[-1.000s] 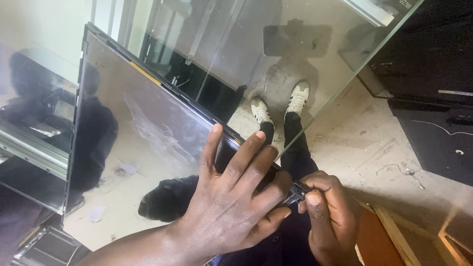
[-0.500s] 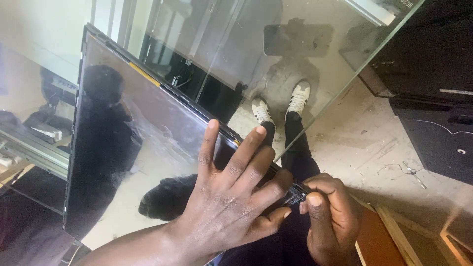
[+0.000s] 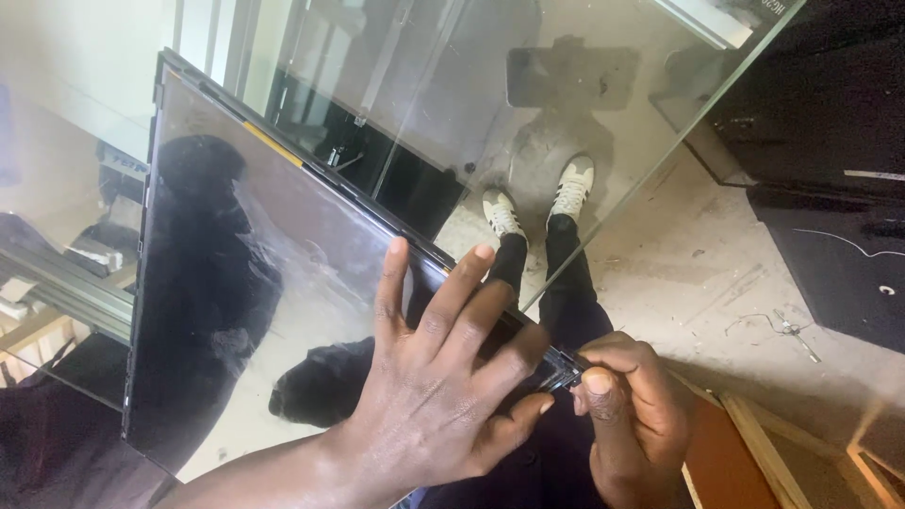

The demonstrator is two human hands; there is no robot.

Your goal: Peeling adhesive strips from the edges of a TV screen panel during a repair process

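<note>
Two hands [image 3: 443, 396] [image 3: 627, 415] on dark glossy panel [image 3: 245, 273]

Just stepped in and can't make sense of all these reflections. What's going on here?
A person is working on a dark, glossy flat panel with both bare hands. The left hand lies spread flat on the panel near its lower corner, and the right hand pinches a small dark part at that corner. A large glass sheet sits beyond the panel, and the person's white shoes show on the dusty floor below.

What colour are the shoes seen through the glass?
The shoes are white with dark stripes, in the head view.
</note>
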